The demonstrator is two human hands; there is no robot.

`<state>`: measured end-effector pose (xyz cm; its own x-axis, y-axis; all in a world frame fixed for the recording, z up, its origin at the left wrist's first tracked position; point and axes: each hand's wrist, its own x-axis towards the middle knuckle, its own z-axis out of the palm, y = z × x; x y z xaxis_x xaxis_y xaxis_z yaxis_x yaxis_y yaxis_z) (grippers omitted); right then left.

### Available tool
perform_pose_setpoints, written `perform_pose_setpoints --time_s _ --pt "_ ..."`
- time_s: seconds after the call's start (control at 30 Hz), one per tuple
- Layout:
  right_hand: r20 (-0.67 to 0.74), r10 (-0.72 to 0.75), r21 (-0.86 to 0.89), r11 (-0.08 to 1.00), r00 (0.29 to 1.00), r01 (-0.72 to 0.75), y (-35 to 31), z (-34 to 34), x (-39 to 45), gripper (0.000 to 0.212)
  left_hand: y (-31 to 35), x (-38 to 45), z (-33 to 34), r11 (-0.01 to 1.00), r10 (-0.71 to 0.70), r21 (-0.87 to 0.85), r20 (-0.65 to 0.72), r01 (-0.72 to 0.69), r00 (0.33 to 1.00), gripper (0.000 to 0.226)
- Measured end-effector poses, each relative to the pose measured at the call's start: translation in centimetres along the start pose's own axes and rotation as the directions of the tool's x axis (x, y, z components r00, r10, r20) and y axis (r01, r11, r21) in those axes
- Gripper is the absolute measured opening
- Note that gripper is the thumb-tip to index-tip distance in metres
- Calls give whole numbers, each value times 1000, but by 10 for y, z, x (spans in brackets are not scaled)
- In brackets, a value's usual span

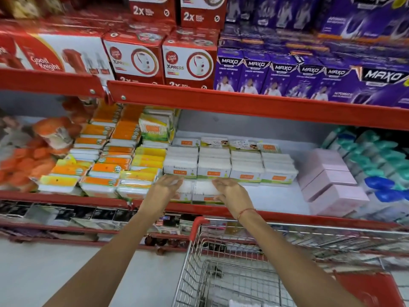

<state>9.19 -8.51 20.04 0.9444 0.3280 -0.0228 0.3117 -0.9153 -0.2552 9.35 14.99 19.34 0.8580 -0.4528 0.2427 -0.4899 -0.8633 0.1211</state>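
Both my arms reach to the front of a red shop shelf (287, 214). My left hand (164, 188) and my right hand (230, 191) lie on either side of two white packs (200, 191) with orange labels at the shelf's front edge. The fingers of both hands touch the packs' sides; motion blur hides whether they curl round them. A red thread circles my right wrist. Behind the packs stands a row of stacked white packs (230, 165) of the same kind.
Orange and yellow packs (115, 160) fill the shelf's left. Pink boxes (332, 182) and blue-green packs (380, 160) sit at the right. Red boxes (188, 60) and purple boxes (309, 76) stand on the shelf above. A wire trolley (232, 273) with red trim is below my right arm.
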Motion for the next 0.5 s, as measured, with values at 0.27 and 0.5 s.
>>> perform_pose_setpoints --time_s 0.27,0.5 --pt "-77 -24 -148 989 997 13 -1 21 -11 61 2 -16 20 994 -59 93 38 56 998 59" --pt "-154 -33 -340 940 988 -22 -9 28 -39 61 21 -33 19 977 -87 203 99 66 991 66"
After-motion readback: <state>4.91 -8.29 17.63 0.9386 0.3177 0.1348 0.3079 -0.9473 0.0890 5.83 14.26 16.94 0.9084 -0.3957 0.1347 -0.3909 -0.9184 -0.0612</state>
